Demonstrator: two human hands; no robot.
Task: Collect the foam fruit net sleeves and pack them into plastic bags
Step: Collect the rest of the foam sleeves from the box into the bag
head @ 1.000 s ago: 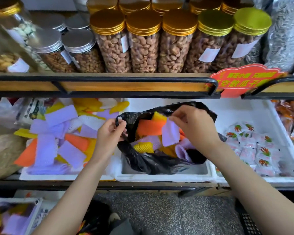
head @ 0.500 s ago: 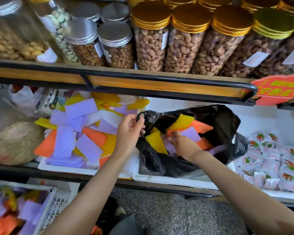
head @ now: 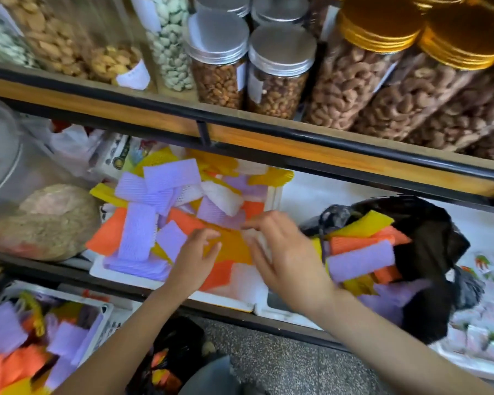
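Since the foam net sleeves (head: 137,232) heaped in the white tray (head: 117,273) at centre-left look featherlight, soft and springy, they should squash flat and come up several at a time; pinch loosely at mid-length. Right hand (head: 283,252) spread and empty over the heap; left hand (head: 194,260) has bent fingertips at a yellow sleeve (head: 234,246), grip lost in blur. Black plastic bag (head: 434,232), right of centre beside the tray, gapes part-filled with more sleeves.

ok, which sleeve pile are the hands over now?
The white tray on the shelf, left of the black bag. The left hand and right hand are over its orange and yellow sleeves, not the bag or floor basket.
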